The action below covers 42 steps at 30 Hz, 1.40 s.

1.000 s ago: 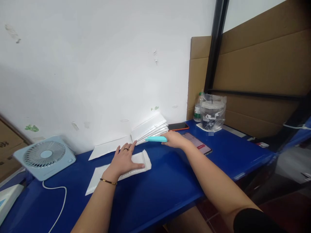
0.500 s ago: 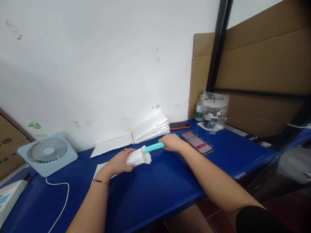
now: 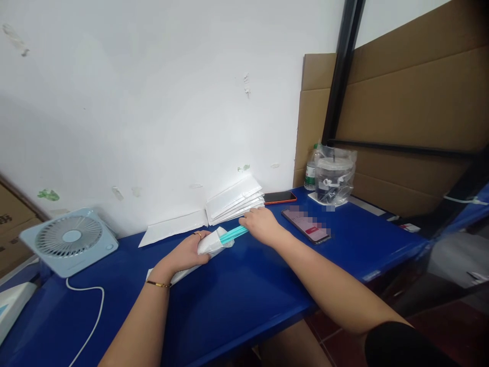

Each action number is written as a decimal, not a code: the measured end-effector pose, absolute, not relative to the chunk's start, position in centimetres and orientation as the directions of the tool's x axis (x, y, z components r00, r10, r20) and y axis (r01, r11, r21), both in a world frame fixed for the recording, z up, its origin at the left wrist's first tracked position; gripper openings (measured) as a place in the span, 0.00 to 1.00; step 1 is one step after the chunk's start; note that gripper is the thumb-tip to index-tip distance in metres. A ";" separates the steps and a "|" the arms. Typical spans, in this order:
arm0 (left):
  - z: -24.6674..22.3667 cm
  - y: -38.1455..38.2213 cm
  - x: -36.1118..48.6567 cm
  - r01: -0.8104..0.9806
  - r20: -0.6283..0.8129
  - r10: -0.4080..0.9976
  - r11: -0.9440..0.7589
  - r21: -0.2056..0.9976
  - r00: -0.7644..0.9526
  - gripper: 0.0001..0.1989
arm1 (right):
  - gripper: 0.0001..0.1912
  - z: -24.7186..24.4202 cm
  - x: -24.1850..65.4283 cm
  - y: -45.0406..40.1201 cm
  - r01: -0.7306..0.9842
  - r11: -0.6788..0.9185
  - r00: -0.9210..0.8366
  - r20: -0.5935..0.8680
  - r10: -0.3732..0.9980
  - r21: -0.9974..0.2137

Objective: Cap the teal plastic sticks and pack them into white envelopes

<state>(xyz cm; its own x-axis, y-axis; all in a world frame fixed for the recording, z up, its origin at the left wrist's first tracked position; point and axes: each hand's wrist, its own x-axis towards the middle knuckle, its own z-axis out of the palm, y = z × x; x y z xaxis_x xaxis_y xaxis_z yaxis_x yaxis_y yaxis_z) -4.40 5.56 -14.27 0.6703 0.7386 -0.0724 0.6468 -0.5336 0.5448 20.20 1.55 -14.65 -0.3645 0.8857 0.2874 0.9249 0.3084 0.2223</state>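
At the far left of the blue table (image 3: 248,295) we see a pale blue fan (image 3: 69,245) with its white cord (image 3: 89,316) trailing toward the near edge. Our left hand (image 3: 187,251) is curled around the mouth of a white padded envelope (image 3: 208,246), lifting that end off the table. Just to its right, our right hand (image 3: 260,226) is closed on a teal flat item (image 3: 234,234), whose left end sits inside the envelope's opening. Behind the hands, a stack of white envelopes (image 3: 235,200) leans against the wall. Farther right lie two phones (image 3: 307,226), then a bagged cup (image 3: 334,176) beside a bottle (image 3: 311,174).
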 end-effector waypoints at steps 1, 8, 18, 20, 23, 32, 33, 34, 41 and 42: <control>-14.1 5.5 -4.6 0.641 -0.077 0.737 -0.526 0.559 0.672 0.27 | 0.10 -14.6 20.1 1.5 0.923 0.306 -0.370 0.320 0.872 0.232; -12.7 5.7 -6.3 0.608 -0.151 0.690 -0.486 0.628 0.708 0.30 | 0.13 -14.6 19.8 1.3 0.919 0.306 -0.392 0.478 0.786 0.250; -12.4 5.0 -6.1 0.541 -0.198 0.595 -0.477 0.692 0.779 0.30 | 0.16 -15.1 19.9 1.9 0.858 0.422 -0.513 0.468 0.720 0.292; -12.8 4.9 -5.4 0.548 -0.206 0.589 -0.489 0.679 0.781 0.29 | 0.16 -15.2 19.4 1.8 0.847 0.443 -0.532 0.460 0.711 0.295; -13.4 5.0 -4.7 0.556 -0.199 0.590 -0.516 0.652 0.782 0.29 | 0.15 -15.4 18.6 1.7 0.830 0.469 -0.558 0.453 0.695 0.302; -14.5 5.5 -4.3 0.630 -0.128 0.683 -0.563 0.535 0.719 0.29 | 0.09 -15.9 18.1 2.1 0.863 0.429 -0.502 0.364 0.784 0.268; -14.8 5.5 -3.9 0.632 -0.107 0.692 -0.572 0.522 0.714 0.29 | 0.09 -16.1 17.9 2.1 0.859 0.444 -0.510 0.352 0.785 0.256; -15.1 5.4 -3.5 0.630 -0.085 0.695 -0.584 0.512 0.714 0.29 | 0.08 -16.3 17.6 2.1 0.852 0.466 -0.522 0.326 0.788 0.237; -17.3 5.1 -1.1 0.635 -0.017 0.688 -0.659 0.404 0.725 0.28 | 0.33 -16.5 19.7 2.8 0.760 0.586 -0.589 0.083 0.804 -0.279; -17.4 5.1 -1.0 0.646 -0.023 0.695 -0.656 0.390 0.719 0.29 | 0.40 -16.3 20.7 3.0 0.715 0.573 -0.597 0.077 0.798 -0.401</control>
<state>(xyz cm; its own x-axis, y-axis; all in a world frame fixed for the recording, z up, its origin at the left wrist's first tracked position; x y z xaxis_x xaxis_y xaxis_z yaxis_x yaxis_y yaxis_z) -1.01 5.12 -17.38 0.7190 0.6947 -0.0227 0.6462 -0.6561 0.3898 20.69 3.00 -16.32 -0.5970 0.7985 0.0772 0.7147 0.5731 -0.4009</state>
